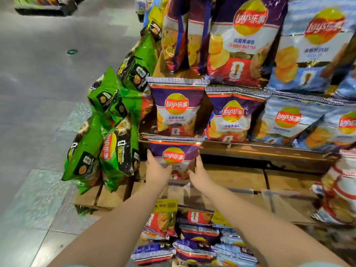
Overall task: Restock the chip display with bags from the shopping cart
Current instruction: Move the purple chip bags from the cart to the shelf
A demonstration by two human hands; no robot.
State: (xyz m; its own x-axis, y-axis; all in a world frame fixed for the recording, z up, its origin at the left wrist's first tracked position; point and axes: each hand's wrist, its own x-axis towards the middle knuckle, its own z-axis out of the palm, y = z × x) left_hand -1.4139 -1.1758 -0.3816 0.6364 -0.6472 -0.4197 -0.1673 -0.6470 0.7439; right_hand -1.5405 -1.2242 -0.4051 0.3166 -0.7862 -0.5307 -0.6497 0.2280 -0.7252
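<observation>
Purple crinkly foil chip bag, light and crushable at frame centre, sits pinched at its sides by my left hand and right hand.

"Lay's 乐事" logo on purple bags; "GARLIC BUTTER" on upper purple bag; "99" on yellow price tag.

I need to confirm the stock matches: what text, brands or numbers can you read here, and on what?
"Lay's 乐事": logo on the purple bag held by the left hand and right hand.
"Lay's 乐事": shelf purple bags, blue bags, green bags.
"99": yellow price tag; leading digit unclear.
Flavour lines: blurred.
</observation>
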